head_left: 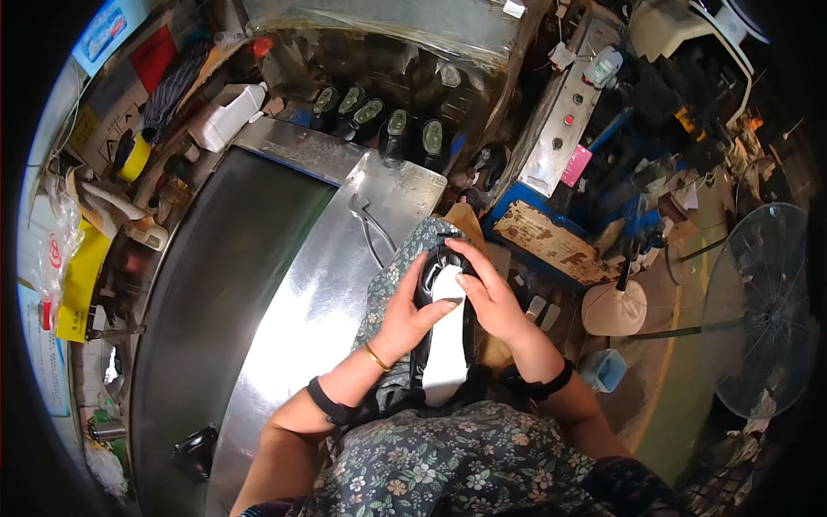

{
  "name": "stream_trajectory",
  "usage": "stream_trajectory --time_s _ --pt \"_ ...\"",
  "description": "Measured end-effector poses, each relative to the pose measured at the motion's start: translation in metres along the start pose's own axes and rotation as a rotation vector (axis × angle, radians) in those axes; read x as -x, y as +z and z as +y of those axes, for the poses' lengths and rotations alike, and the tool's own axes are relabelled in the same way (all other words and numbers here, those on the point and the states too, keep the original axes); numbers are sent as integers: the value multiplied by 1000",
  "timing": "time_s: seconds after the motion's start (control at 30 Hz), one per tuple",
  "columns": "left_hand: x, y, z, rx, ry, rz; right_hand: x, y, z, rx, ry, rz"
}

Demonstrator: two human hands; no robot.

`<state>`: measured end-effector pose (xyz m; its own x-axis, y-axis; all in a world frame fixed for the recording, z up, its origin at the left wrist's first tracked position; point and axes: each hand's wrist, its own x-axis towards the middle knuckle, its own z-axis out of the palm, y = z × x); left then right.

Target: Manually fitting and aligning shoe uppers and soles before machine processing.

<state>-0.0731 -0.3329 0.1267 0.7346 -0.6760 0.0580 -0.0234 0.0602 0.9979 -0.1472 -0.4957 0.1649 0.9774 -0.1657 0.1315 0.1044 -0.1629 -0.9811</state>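
A black shoe upper with a white insole board (444,340) facing up lies across my lap, its toe end pointing away from me. My left hand (405,314) is closed round its left side, thumb pressed on the white board. On the other side my right hand (493,302) grips the shoe, with thumb on the board and fingers over the black gathered edge at the toe. Beyond my left hand, metal pincers (372,228) rest on the shiny metal bench (297,297). A floral apron (457,457) covers my lap.
A dark conveyor belt (215,276) curves along the left, carrying a black shoe (196,452). Several black shoes with greenish soles (368,112) stand at the far end. A white jug (228,116), a control panel (564,112), a blue bin (606,370) and a fan (762,310) surround the bench.
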Motion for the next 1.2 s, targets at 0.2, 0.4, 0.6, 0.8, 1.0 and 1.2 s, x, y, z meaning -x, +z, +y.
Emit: stream_trajectory --time_s 0.2,0.4,0.6,0.8,1.0,1.2 --pt "20 9 12 -401 -89 181 -9 16 10 -36 -61 121" --pt "18 23 41 -1436 324 319 -5 32 6 311 -212 322" --pt "82 33 20 -938 137 165 10 34 11 262 -247 334" --pt "143 16 -19 -234 -7 -71 10 33 10 67 -137 265" --pt "129 13 -1 321 -387 -199 4 21 19 -128 -146 254" --pt "112 -25 0 317 -505 -286 -8 20 25 -348 -18 151"
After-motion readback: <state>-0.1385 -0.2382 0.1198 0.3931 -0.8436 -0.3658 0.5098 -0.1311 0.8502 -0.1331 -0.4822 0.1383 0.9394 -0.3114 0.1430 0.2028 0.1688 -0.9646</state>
